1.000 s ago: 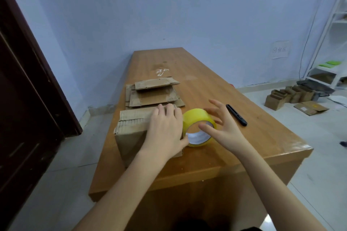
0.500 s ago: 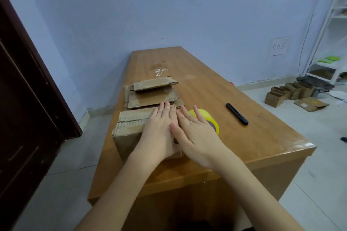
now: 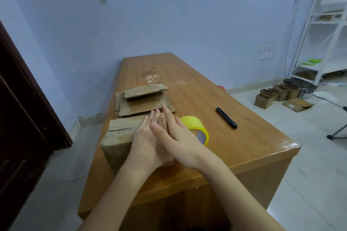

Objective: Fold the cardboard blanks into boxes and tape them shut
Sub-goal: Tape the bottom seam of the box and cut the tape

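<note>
A folded cardboard box (image 3: pixel 120 140) stands near the front left of the wooden table (image 3: pixel 234 148). My left hand (image 3: pixel 146 142) lies flat on the box's top with straight fingers. My right hand (image 3: pixel 176 137) lies across it, fingers straight, partly covering the left hand and the box's right side. A yellow tape roll (image 3: pixel 197 129) stands on edge just right of the box, behind my right hand. A pile of flat cardboard blanks (image 3: pixel 142 101) lies behind the box.
A black pen-like tool (image 3: pixel 226 117) lies on the table right of the tape. A dark door (image 3: pixel 22 118) is at the left. Small cardboard boxes (image 3: pixel 277 93) sit on the floor at the right, near a white shelf (image 3: pixel 323 39) and a tripod leg (image 3: pixel 338 131).
My right hand left the tape roll and came left onto the box, first beside my left hand, now overlapping it. The left hand stayed on the box top.
</note>
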`<state>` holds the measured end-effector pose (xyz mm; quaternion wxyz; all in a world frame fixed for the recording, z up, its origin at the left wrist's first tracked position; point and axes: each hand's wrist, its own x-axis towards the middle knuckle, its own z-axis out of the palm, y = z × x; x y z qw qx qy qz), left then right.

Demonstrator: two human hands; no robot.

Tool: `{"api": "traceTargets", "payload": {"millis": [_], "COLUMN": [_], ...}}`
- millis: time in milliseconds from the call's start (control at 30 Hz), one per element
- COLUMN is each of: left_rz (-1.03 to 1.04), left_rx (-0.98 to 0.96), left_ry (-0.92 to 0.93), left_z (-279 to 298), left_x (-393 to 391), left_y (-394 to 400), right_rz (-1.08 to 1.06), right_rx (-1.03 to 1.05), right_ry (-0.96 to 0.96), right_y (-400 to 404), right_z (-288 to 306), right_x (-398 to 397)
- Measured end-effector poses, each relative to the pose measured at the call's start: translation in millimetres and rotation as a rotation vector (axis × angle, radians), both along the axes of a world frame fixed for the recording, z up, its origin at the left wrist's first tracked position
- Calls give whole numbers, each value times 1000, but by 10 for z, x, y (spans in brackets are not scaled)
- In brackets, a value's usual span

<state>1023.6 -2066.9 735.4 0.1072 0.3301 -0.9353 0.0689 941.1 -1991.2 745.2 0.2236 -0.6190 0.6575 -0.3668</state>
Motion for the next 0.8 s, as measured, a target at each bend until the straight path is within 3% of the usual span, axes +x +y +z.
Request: {"api": "traceTargets", "payload": {"millis": [100, 167, 233, 333, 400, 500, 600, 733, 800], "left_rz": [29, 54, 49, 16, 12, 16, 24, 3, 3], "left_rx": [-13, -12, -14, -13, -12, -9, -8, -6, -2], "left_ry": [-19, -22, -20, -10, -12, -11, -21, -14, -12], "left_z": [-14, -5, -3, -12, -12, -1, 8, 7, 18], "left_x": [-19, -22, -19, -5, -8, -29, -32, 12, 10], "left_y": [-18, -24, -24, -16, -10, -6, -1, 13, 20], "right_rz": [-7, -165, -448, -782, -811, -785, -789, -712, -667], "right_rx": [-42, -144, -166, 210, 397, 349, 318, 226, 109], "right_ry": [-188, -214, -21, 352, 475, 621, 506, -224, -375], "right_y": [84, 27, -121, -300, -300, -275, -278, -196, -87], "right_z": [100, 116, 19, -331, -577, -796, -756, -441, -252], "right_x": [-123, -391, -854, -1541, -1730, -1756, -1757, -1676, -1548]}}
